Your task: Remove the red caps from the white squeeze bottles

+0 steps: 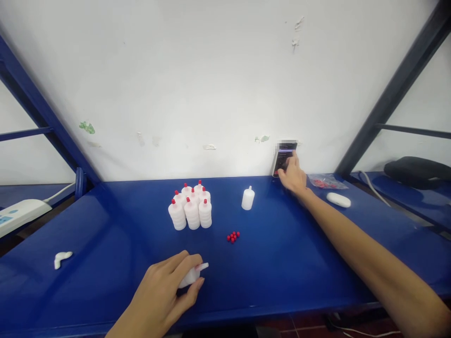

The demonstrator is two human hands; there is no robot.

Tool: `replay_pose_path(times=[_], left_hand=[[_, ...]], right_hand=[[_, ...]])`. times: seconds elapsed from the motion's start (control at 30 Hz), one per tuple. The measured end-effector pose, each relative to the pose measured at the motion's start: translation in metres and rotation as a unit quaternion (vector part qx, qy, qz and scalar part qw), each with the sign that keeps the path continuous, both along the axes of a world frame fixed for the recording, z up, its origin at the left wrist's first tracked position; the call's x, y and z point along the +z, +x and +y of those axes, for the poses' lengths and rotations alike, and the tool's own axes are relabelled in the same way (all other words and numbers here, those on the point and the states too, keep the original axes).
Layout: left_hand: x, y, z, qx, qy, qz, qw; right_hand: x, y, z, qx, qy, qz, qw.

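One bare left hand (172,281) is nearest, its fingers wrapped round the body of a tilted white plastic bottle (189,279), whose narrow uncapped nozzle (203,266) points toward 3 o'clock. That bottle looks light, thin-walled and slightly slick; a gentle hold round the body should suit, as a hard squeeze could dent it. Toward 2 o'clock from this hand, a small heap of round red plastic caps (233,237) lies on the glossy blue tabletop (282,263); they look apt to roll and best pinched singly. At 12 o'clock, eight white ribbed plastic bottles with red caps (192,216) stand clustered. Between 1 and 2, another white plastic bottle, bare-nozzled (247,199), stands apart. Beyond it, the bare right hand (294,177) reaches to a dark-screened upright phone (283,158), index finger extended, gripping nothing visible
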State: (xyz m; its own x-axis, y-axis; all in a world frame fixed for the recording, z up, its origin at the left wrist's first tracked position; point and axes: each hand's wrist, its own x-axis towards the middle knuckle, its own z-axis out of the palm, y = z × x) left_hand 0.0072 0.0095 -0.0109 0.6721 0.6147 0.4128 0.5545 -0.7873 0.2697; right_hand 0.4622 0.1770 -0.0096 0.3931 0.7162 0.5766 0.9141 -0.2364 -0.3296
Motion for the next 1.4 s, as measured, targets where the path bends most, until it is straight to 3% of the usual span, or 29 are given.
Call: replay_pose_path(times=[0.17, 0.37, 0.5, 0.83, 0.97, 1.07, 1.17, 1.23, 1.3, 1.33, 1.4], left_hand=[[0.001, 0.000, -0.001, 0.001, -0.009, 0.005, 1.000], [-0.003, -0.003, -0.001, 0.003, -0.002, 0.008, 1.000], [-0.004, -0.003, 0.000, 0.003, 0.002, 0.007, 1.000], [0.001, 0.000, -0.001, 0.008, -0.009, -0.002, 1.000], [0.004, 0.000, -0.001, 0.010, -0.022, -0.008, 1.000], [0.006, 0.000, -0.001, 0.012, -0.046, -0.003, 0.999], [0.005, -0.001, -0.001, 0.010, -0.052, -0.006, 0.999], [0.004, -0.002, -0.001, 0.009, -0.048, -0.010, 0.999], [0.003, -0.002, -0.002, 0.008, -0.041, -0.010, 0.999], [0.003, -0.002, -0.002, 0.007, -0.038, -0.008, 0.999], [0.003, -0.002, -0.002, 0.008, -0.037, -0.006, 0.999]], right_hand=[[0.003, 0.002, 0.005, 0.034, -0.028, -0.012, 0.999], [-0.012, 0.006, -0.003, -0.009, 0.022, 0.035, 0.999], [-0.020, 0.006, -0.003, 0.001, 0.033, 0.062, 0.998], [-0.020, 0.002, -0.002, 0.010, 0.005, 0.074, 0.997], [-0.014, -0.001, -0.005, 0.041, 0.084, 0.077, 0.993], [-0.001, -0.021, -0.017, 0.109, 0.166, 0.099, 0.975], [0.015, -0.066, -0.049, 0.249, 0.213, 0.101, 0.939], [0.023, -0.107, -0.078, 0.380, 0.230, 0.028, 0.895], [0.026, -0.149, -0.108, 0.515, 0.229, -0.053, 0.825], [0.026, -0.168, -0.121, 0.556, 0.217, -0.088, 0.797], [0.023, -0.197, -0.140, 0.591, 0.166, -0.101, 0.783]])
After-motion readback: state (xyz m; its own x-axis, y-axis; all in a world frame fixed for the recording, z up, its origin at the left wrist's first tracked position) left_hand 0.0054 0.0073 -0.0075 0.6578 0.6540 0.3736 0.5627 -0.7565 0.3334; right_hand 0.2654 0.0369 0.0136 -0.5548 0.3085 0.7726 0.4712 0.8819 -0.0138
